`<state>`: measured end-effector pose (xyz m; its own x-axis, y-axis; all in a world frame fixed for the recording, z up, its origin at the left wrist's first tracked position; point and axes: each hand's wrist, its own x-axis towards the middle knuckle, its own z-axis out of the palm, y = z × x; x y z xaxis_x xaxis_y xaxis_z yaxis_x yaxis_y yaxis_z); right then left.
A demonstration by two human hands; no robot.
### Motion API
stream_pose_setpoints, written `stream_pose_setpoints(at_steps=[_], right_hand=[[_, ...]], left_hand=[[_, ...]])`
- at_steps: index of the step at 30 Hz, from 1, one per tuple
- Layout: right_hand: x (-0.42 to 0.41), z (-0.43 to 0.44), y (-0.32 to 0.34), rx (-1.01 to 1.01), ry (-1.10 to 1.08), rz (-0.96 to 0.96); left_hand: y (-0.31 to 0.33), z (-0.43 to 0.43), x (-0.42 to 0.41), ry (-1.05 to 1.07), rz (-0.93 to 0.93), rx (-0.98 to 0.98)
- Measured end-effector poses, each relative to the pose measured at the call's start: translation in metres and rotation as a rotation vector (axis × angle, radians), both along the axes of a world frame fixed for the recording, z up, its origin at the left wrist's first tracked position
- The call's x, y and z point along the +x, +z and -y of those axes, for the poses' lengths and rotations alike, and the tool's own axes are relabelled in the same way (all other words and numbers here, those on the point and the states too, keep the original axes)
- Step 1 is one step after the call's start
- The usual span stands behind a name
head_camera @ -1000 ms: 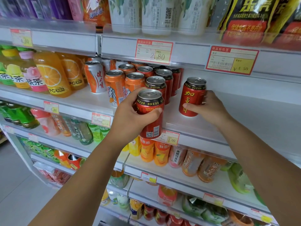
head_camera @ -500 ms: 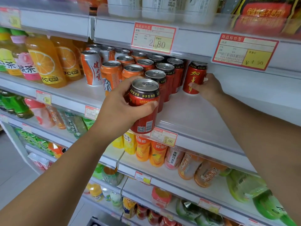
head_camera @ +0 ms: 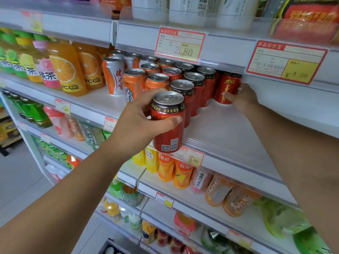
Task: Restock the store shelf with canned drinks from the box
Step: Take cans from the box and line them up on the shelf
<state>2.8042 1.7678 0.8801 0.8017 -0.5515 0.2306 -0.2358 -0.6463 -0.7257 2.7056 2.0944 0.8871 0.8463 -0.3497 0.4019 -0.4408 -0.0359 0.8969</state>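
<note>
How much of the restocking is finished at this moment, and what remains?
Done: standing red cans fill rows on the shelf. In hand: the right hand grips the back can; the left hand holds the front can at the shelf edge, not yet set down. Left: bare shelf on the right; the box is out of view.

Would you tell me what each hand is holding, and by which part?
The left hand grips the near red can round its middle. The right hand holds the far red can by its lower side, on the shelf.
</note>
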Motion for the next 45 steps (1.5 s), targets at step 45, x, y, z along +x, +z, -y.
stream_pose_setpoints(at_steps=[45], right_hand=[[-0.073,-0.042,0.006,0.046,0.102,0.023]], left_hand=[[-0.086,0.023,0.028,0.125,0.554,0.403]])
